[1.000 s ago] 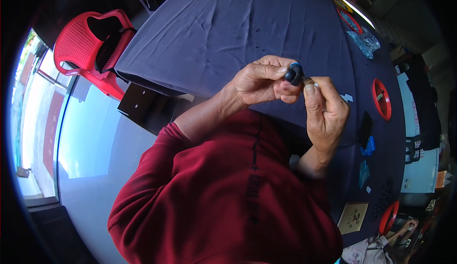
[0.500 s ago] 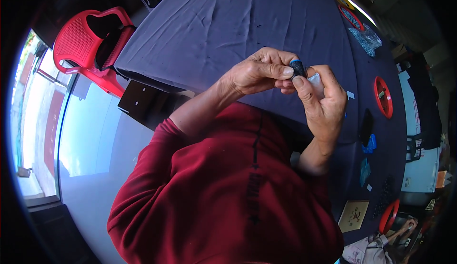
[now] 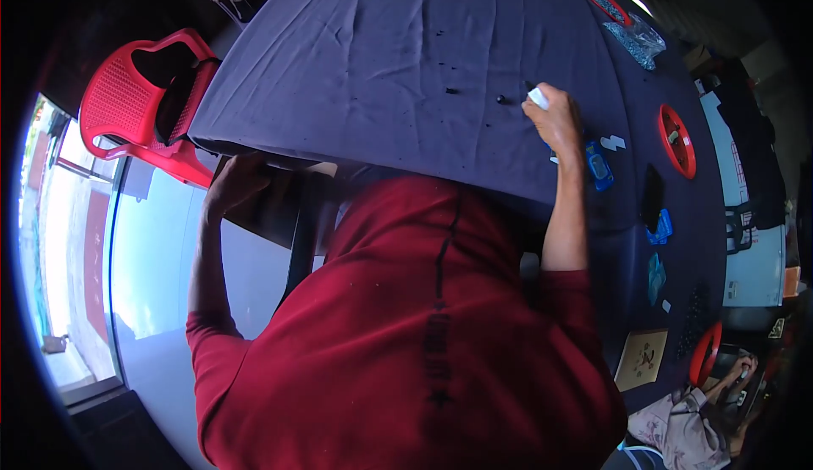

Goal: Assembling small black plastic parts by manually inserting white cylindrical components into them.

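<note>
My right hand (image 3: 556,121) is over the grey tablecloth (image 3: 381,72), its fingers closed round a small white piece (image 3: 538,97); whether that is paper, cloth or plastic I cannot tell. A dark tip shows just beyond it. A small round black piece (image 3: 500,99) lies left of this hand, and a short black piece (image 3: 453,91) lies farther left. My left hand (image 3: 240,184) is low at the table's left corner, beside a dark brown box (image 3: 275,207) below the cloth's edge. Its fingers are in shadow, so their grip is hidden.
A red plastic chair (image 3: 135,97) stands at the left. Along the right lie a blue-framed item (image 3: 600,169), a red tray (image 3: 677,141), a bag of small beads (image 3: 637,45) and a tan card (image 3: 642,360). Another person's hands (image 3: 741,368) show at the lower right.
My hands have parted from the small black cylinder they held together. The left went down to the table's left corner; the right moved slightly up and left. Small black pieces now show on the cloth.
</note>
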{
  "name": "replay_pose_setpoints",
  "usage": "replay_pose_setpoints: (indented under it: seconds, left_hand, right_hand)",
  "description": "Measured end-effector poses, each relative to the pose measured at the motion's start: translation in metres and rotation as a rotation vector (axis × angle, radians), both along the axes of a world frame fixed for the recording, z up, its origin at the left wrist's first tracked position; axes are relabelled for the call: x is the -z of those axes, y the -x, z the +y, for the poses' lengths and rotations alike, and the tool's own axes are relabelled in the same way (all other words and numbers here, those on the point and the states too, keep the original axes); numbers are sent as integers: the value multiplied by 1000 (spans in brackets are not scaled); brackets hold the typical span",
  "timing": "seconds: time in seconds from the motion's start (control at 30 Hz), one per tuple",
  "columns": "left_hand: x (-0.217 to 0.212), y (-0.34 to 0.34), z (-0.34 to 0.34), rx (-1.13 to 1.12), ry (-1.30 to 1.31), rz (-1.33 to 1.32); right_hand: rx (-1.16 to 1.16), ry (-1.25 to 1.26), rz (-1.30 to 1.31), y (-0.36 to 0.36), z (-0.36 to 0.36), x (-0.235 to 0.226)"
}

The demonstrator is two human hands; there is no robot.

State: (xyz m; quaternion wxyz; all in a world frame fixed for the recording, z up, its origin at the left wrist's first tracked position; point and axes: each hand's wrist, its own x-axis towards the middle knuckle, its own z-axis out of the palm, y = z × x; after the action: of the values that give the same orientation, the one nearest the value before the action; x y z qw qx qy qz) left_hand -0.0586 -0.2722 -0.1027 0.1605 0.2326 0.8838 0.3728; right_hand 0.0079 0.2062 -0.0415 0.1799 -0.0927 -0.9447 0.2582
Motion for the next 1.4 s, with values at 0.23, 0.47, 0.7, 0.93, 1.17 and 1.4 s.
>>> replay_pose_setpoints:
  seconds: [0.23, 0.47, 0.7, 0.93, 1.17, 1.4]
  left_hand:
    - [78, 17, -36, -204, 230, -17]
    - [136, 21, -40, -379, 238, 19]
    - [49, 5, -33, -285, 432, -91]
    - [-73, -49, 94, 35, -594, -5]
    - [-88, -55, 223, 459, -1141, -316]
    - [-89, -59, 243, 438, -1331, -328]
  right_hand:
    - [-76, -69, 103, 33, -15, 35]
    - [-46, -200, -13, 44, -16, 41]
    - [-162, 437, -24, 20, -23, 10]
    - [-720, 851, 45, -26, -66, -46]
    - [-739, 900, 122, -50, -76, -61]
    - [-711, 736, 221, -54, -71, -65]
